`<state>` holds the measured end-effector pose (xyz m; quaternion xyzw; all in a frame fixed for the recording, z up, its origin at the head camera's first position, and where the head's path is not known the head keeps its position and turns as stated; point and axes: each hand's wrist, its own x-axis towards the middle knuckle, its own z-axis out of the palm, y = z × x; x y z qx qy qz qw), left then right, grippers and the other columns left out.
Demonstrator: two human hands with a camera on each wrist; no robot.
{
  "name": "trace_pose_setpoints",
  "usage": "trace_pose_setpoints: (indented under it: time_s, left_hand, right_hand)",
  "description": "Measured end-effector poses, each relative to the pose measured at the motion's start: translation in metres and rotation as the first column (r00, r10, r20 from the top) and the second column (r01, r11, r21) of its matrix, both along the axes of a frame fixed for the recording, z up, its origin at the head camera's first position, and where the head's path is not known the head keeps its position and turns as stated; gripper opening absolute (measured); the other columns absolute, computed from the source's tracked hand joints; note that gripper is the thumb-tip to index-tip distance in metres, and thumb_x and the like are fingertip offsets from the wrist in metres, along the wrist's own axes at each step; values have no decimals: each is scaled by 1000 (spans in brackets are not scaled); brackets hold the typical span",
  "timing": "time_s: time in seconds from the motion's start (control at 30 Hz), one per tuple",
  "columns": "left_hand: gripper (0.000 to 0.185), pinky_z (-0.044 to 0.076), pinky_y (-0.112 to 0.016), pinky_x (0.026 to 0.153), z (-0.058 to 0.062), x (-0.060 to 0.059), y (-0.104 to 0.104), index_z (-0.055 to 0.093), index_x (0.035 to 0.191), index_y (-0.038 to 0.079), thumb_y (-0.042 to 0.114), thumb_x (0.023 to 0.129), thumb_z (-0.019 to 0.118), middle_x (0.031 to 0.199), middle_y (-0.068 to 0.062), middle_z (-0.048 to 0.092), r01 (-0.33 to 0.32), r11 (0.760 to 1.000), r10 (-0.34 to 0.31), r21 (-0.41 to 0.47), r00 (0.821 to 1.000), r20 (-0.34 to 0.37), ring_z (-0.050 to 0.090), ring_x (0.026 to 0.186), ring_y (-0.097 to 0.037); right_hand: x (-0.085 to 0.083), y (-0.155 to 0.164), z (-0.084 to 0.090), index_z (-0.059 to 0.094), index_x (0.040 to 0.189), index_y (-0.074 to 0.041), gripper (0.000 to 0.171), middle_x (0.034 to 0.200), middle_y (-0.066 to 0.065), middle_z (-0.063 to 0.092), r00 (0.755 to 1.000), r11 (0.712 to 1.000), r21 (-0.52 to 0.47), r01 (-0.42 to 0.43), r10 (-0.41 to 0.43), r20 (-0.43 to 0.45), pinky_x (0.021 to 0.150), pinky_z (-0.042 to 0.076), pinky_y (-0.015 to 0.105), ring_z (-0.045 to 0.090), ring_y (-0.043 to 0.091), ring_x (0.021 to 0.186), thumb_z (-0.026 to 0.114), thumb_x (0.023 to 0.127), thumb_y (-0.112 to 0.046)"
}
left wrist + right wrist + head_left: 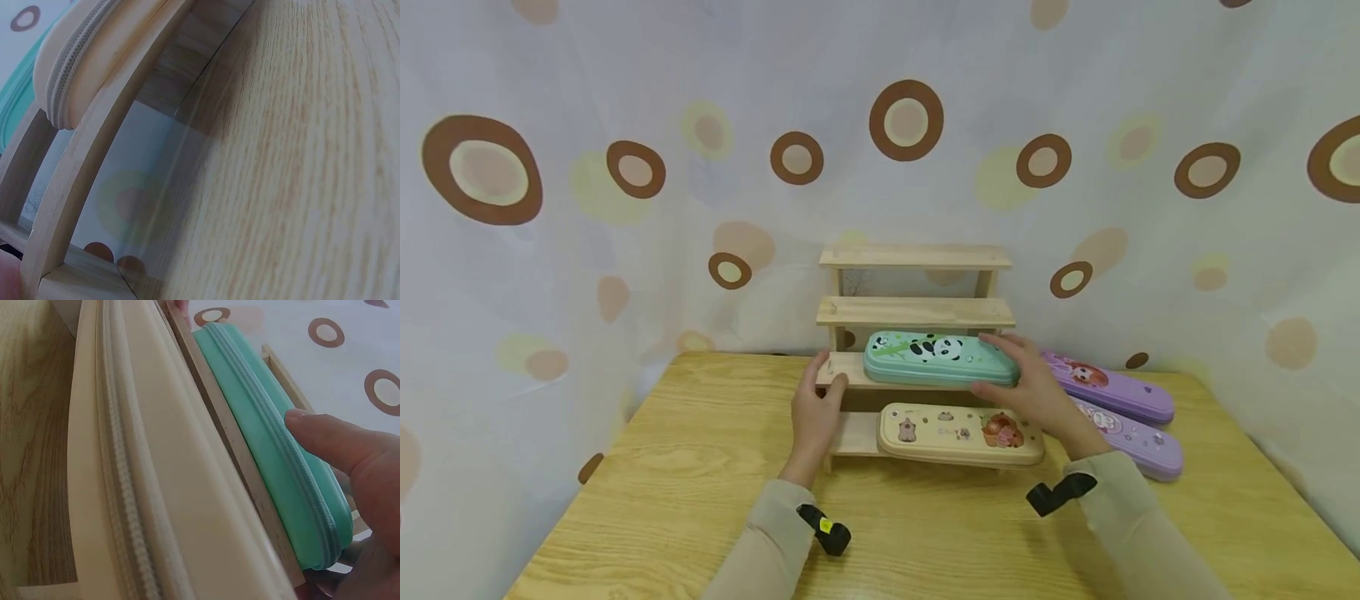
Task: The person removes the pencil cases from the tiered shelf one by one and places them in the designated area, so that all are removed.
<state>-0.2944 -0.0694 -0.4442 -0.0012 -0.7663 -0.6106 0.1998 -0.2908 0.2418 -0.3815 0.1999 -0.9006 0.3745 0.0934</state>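
Note:
A mint-green pencil case (pixel 942 360) with pandas on its lid lies on the second step from the bottom of a wooden tiered shelf (pixel 916 311). My right hand (pixel 1036 390) holds its right end, thumb at the zippered front (pixel 306 494) and fingers behind. At the left end of that same step, my left hand (pixel 816 417) grips the wood between thumb and fingers. A cream pencil case (pixel 958 435) with cartoon pictures rests on the lowest step, its right end reaching past the step's edge. Only a bit of a left finger (pixel 9 275) shows in the left wrist view.
Two purple pencil cases, one darker (pixel 1120 396) and one lighter (pixel 1150 450), lie on the wooden table (pixel 700 467) right of the shelf. Behind stands a pale wall covering (pixel 850 67) with round brown patterns. The two upper steps rise at the back.

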Motion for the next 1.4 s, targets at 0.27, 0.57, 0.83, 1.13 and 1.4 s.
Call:
trace_pose_setpoints:
  time_s: [0.27, 0.57, 0.83, 1.13, 1.4]
  left_hand:
    - [48, 31, -37, 100, 1, 2, 0, 45, 134, 20, 29, 89, 55, 135, 5, 42, -13, 1000, 13, -8, 1000, -2, 34, 125, -14]
    - [48, 30, -37, 101, 0, 3, 1, 45, 134, 21, 30, 88, 55, 135, 5, 42, -11, 1000, 11, -9, 1000, -4, 34, 126, -14]
    - [47, 30, -36, 101, -1, -1, 3, 45, 134, 22, 31, 88, 55, 134, 7, 43, -12, 1000, 12, -10, 1000, -8, 34, 125, -13]
    - [46, 31, -36, 100, -2, -2, 7, 46, 132, 26, 30, 88, 56, 134, 7, 43, -18, 1000, 17, -14, 1000, -10, 35, 124, -13]
    - [47, 31, -38, 100, -2, -1, 6, 45, 133, 24, 32, 88, 55, 135, 7, 42, -4, 1000, 4, 8, 1000, -6, 35, 125, -14]
  right_hand:
    - [0, -6, -8, 33, 141, -31, 80, 143, 18, 19, 998, 998, 10, 65, -66, 19, 91, 26, 64, 26, 41, 123, 70, 72, -50]
    - [3, -6, -15, 36, 137, -39, 73, 141, 15, 25, 990, 991, -20, 133, -133, -35, 94, 28, 57, 28, 37, 124, 69, 72, -50]
    - [8, -1, -16, 38, 137, -36, 73, 138, 12, 30, 989, 991, -37, 127, -129, -74, 91, 31, 55, 33, 34, 119, 71, 72, -48]
    - [16, 7, -16, 40, 136, -36, 73, 136, 13, 33, 985, 989, -25, 146, -148, -85, 89, 32, 54, 34, 34, 118, 71, 71, -49]
    - [26, 14, -12, 43, 137, -26, 75, 132, 10, 36, 985, 989, -35, 141, -143, -93, 89, 31, 53, 35, 31, 116, 72, 71, -46]
